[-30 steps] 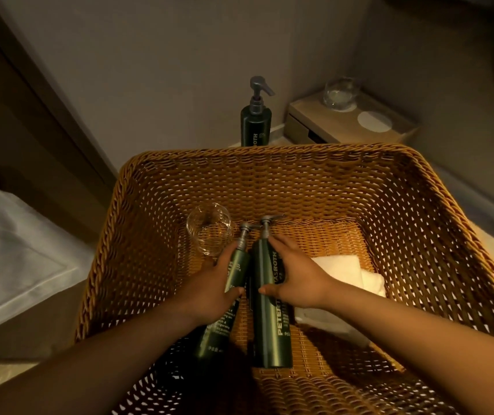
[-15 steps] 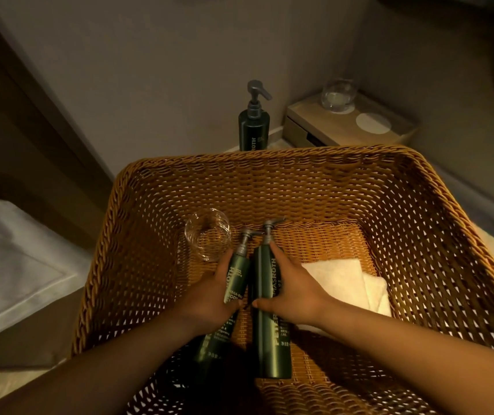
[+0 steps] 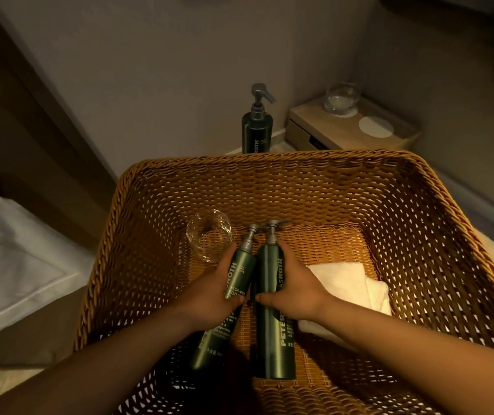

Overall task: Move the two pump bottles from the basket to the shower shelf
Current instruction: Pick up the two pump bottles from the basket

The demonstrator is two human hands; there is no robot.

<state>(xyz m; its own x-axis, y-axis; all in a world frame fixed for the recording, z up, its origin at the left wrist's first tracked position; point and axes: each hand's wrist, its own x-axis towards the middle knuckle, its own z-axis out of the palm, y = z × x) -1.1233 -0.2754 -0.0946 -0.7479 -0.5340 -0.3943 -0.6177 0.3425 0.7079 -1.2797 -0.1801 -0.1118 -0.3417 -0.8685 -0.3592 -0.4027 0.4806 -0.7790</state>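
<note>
Left hand (image 3: pixel 209 298): gripped the left bottle (image 3: pixel 233 283).
Right hand (image 3: pixel 296 292): gripped the right bottle (image 3: pixel 272 333).
Basket (image 3: pixel 269 163): rim high around; glass (image 3: pixel 208 235) just beside.

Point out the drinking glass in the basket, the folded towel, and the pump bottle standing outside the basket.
drinking glass (image 3: pixel 209 235), head view, on its clear side wall.
folded towel (image 3: pixel 344 280), head view, on its top fold.
pump bottle outside the basket (image 3: pixel 256 131), head view, on its dark body.

The right-hand green pump bottle (image 3: pixel 273 319) is showing "PETER" and "ASROTH"; the left-hand green pump bottle (image 3: pixel 230 298) is showing "ROTH" and "MEGA-RICH"; the upright dark pump bottle (image 3: pixel 256 131) is showing "ROTH".
</note>
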